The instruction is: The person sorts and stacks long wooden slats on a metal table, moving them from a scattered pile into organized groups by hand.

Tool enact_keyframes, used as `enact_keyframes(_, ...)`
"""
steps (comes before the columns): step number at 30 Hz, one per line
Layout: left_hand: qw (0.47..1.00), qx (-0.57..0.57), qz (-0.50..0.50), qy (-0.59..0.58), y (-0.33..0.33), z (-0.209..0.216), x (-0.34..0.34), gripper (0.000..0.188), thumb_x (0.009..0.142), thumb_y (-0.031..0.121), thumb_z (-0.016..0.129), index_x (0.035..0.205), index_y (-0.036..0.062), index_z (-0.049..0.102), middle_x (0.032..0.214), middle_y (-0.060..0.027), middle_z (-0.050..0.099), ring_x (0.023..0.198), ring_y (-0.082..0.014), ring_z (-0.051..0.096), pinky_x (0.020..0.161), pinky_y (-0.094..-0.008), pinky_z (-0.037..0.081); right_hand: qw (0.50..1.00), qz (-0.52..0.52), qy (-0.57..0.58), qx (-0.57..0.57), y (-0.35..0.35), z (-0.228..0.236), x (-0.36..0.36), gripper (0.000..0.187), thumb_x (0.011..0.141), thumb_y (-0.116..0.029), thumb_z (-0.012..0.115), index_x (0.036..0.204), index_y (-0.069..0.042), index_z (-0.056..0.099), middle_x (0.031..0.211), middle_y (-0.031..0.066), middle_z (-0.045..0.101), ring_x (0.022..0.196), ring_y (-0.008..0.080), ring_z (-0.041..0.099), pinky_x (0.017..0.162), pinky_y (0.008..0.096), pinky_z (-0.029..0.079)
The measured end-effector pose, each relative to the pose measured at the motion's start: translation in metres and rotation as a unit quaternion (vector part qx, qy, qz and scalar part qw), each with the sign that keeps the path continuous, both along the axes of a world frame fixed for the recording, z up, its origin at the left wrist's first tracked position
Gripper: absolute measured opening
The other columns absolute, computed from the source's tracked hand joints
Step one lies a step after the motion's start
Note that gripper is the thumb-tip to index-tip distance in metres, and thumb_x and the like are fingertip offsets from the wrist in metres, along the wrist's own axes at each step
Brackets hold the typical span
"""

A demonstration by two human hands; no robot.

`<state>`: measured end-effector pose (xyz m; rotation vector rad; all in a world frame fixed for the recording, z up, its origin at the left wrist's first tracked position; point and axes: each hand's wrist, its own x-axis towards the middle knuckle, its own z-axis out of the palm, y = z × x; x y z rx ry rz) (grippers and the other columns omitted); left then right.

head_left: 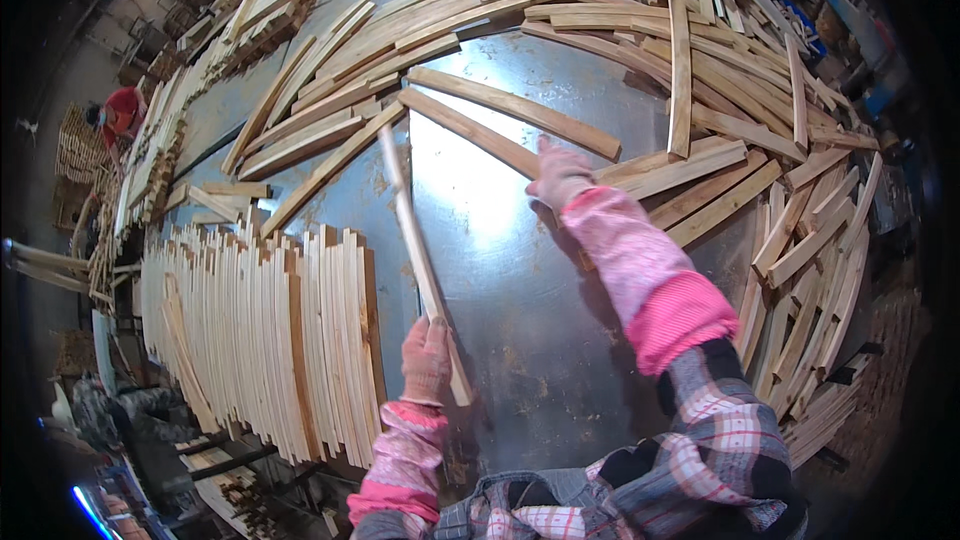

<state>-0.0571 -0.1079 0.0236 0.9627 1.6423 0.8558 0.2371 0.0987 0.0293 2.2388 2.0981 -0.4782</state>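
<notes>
My left hand point(426, 362), in a pinkish work glove, is closed around the lower part of a pale wooden strip point(410, 225), which slants up and away over the metal table. Farther off, my right hand point(562, 176), also gloved, has its thumb and fingers on either side of a second wooden strip point(470, 130). That strip's near part is hidden by the hand and pink sleeve. Just beyond it lies another wooden strip point(520, 108). Left of my left hand, a row of upright-edged strips point(270, 330) is packed side by side.
The metal table point(510, 340) carries sawdust. Loose strips point(700, 60) heap at the far right, and more strips point(800, 270) pile near my right elbow. Another group point(350, 60) lies at the far left. Beyond the table's left side, a person in red point(124, 112) is near stacked wood.
</notes>
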Motion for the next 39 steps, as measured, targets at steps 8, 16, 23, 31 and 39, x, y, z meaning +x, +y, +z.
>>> enact_keyframes(8, 0.994, 0.077, -0.002, 0.077, 0.027, -0.067, -0.007, 0.035, 0.096, 0.022, 0.065, 0.122, -0.0020, 0.064, 0.103, -0.0075, 0.064, 0.086, -0.0135, 0.059, 0.075, -0.0300, 0.052, 0.912, 0.046, 0.345, -0.218, -0.080, -0.012, -0.112, 0.039, 0.081, -0.023, 0.067, 0.108, 0.006, 0.066, 0.106, 0.0303, 0.069, 0.103, 0.0412, 0.069, 0.090, 0.0456, 0.054)
enact_keyframes(16, 0.927, 0.064, -0.043, 0.368, 0.077, -0.052, 0.035, 0.050, 0.086, 0.020, 0.071, 0.130, -0.0017, 0.058, 0.125, -0.0228, 0.059, 0.112, -0.0376, 0.061, 0.098, -0.0433, 0.046, 0.991, -0.060, 0.108, 0.060, 0.037, -0.006, -0.023, 0.053, 0.089, -0.016, 0.064, 0.138, 0.001, 0.051, 0.107, 0.0191, 0.070, 0.103, 0.0260, 0.069, 0.092, 0.0507, 0.054)
enact_keyframes(23, 0.962, 0.069, -0.014, 0.263, 0.078, -0.061, 0.028, 0.047, 0.087, 0.020, 0.071, 0.127, 0.0000, 0.059, 0.121, -0.0210, 0.062, 0.108, -0.0360, 0.062, 0.096, -0.0418, 0.047, 0.991, -0.081, 0.066, -0.082, 0.049, -0.027, 0.005, 0.024, 0.088, -0.018, 0.069, 0.110, -0.009, 0.072, 0.090, 0.0087, 0.076, 0.081, 0.0227, 0.074, 0.069, 0.0440, 0.060)
enact_keyframes(31, 0.910, 0.036, -0.057, 0.410, 0.080, -0.041, 0.073, 0.099, 0.076, 0.032, 0.082, 0.151, -0.0058, 0.030, 0.145, -0.0325, 0.042, 0.136, -0.0445, 0.041, 0.115, -0.0436, 0.034, 0.948, 0.041, 0.278, -0.148, -0.079, 0.011, -0.013, 0.045, 0.085, -0.035, 0.062, 0.114, -0.001, 0.065, 0.111, 0.0245, 0.068, 0.107, 0.0364, 0.067, 0.090, 0.0445, 0.054)
enact_keyframes(39, 0.918, 0.043, -0.058, 0.391, 0.076, -0.043, 0.068, 0.098, 0.076, 0.028, 0.079, 0.152, -0.0059, 0.027, 0.148, -0.0321, 0.039, 0.137, -0.0460, 0.038, 0.115, -0.0452, 0.033, 0.866, -0.496, -0.027, 0.061, 0.100, -0.006, 0.163, 0.071, 0.082, -0.042, 0.079, 0.132, -0.008, 0.042, 0.111, 0.0124, 0.063, 0.087, 0.0231, 0.070, 0.071, 0.0409, 0.059)
